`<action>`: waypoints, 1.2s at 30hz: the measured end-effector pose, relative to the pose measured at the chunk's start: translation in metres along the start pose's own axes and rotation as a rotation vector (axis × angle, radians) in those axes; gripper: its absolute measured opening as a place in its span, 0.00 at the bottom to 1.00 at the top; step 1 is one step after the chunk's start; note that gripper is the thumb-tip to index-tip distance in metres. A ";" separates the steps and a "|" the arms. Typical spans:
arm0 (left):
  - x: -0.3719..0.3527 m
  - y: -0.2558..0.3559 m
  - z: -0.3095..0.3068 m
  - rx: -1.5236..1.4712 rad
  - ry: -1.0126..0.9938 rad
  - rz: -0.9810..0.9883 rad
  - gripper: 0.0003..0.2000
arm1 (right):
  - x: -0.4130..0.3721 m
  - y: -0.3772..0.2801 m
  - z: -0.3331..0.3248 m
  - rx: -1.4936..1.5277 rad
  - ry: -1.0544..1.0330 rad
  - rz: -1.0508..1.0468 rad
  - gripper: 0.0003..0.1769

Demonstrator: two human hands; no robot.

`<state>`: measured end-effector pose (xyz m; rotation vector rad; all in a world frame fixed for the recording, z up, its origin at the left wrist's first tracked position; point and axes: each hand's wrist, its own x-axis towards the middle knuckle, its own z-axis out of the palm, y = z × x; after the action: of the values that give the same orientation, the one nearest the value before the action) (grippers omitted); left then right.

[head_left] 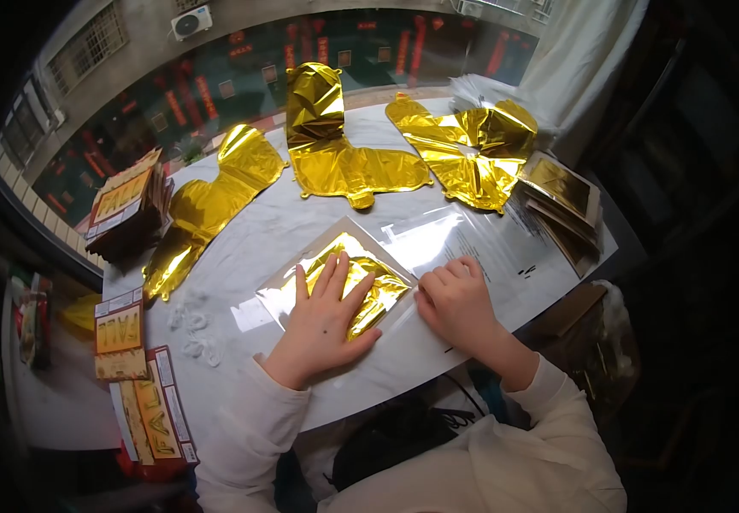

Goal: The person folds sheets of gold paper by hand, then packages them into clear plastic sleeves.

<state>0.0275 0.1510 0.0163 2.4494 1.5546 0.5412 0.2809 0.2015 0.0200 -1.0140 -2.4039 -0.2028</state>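
Observation:
A folded gold foil piece (368,295) lies on a square sheet of card, in what looks like a clear sleeve (335,237), at the middle of the table. My left hand (325,318) presses flat on the foil with its fingers spread. At the sleeve's right corner is my right hand (457,303), its fingers curled together; what they pinch, if anything, is too small to make out. A clear plastic sheet (433,239) lies just beyond my right hand.
Three flat gold foil balloons (215,201) (356,169) (480,150) lie along the table's far side. Printed card packs (121,201) are stacked at the left edge, more (121,338) below. Packed sleeves (562,201) sit at right. Small clear strips (198,333) lie left of centre.

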 end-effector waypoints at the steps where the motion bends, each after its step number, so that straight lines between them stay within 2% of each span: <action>1: 0.000 0.000 0.000 0.004 -0.008 -0.003 0.40 | 0.000 0.003 0.002 0.019 0.001 0.007 0.06; 7: 0.000 -0.003 0.008 0.020 0.004 -0.021 0.44 | -0.003 0.001 0.008 -0.054 -0.048 0.049 0.08; 14: 0.000 -0.004 0.009 0.073 0.015 0.021 0.45 | 0.003 0.002 0.017 -0.138 -0.009 0.088 0.08; 16: 0.000 -0.006 0.011 0.066 0.021 0.023 0.45 | 0.003 0.003 0.011 -0.058 -0.034 0.009 0.07; 26: 0.000 -0.001 0.005 0.098 -0.009 -0.005 0.45 | 0.015 0.020 0.001 0.031 -0.090 -0.028 0.07; 28: 0.000 -0.002 0.004 0.092 -0.015 -0.010 0.45 | 0.012 0.028 0.000 0.131 -0.103 -0.063 0.07; 32: 0.000 -0.001 0.007 0.098 -0.019 -0.023 0.45 | 0.006 0.043 -0.011 0.142 -0.140 -0.128 0.07; 34: 0.001 -0.001 0.007 0.105 -0.023 -0.024 0.45 | 0.007 0.047 -0.028 0.184 -0.329 -0.189 0.06; 36: 0.001 -0.001 0.007 0.114 -0.023 -0.023 0.45 | 0.009 0.045 -0.026 0.193 -0.256 -0.192 0.06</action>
<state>0.0298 0.1524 0.0095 2.5073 1.6459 0.4299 0.3177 0.2303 0.0437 -0.7606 -2.6916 0.0980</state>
